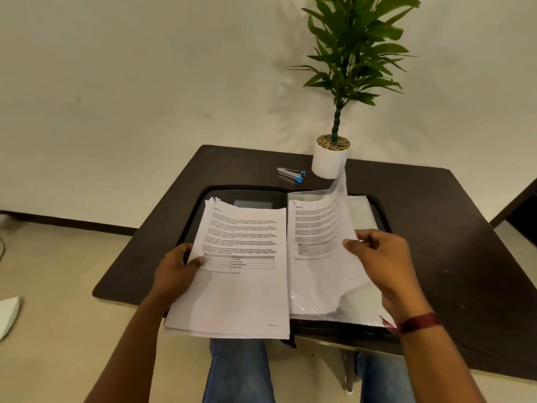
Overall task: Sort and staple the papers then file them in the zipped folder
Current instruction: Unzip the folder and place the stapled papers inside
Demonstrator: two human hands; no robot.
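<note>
Over the open black zipped folder, the white printed paper stack, judged light and limp, was gripped at its edge by the left hand; a clear plastic sleeve was pinched by the right hand.

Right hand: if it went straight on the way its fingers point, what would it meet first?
The right hand points left, its fingers pinching a lifted clear sleeve. Going on, it would likely meet the printed page in the folder first, then the paper stack in the left hand; depth is unclear.
</note>
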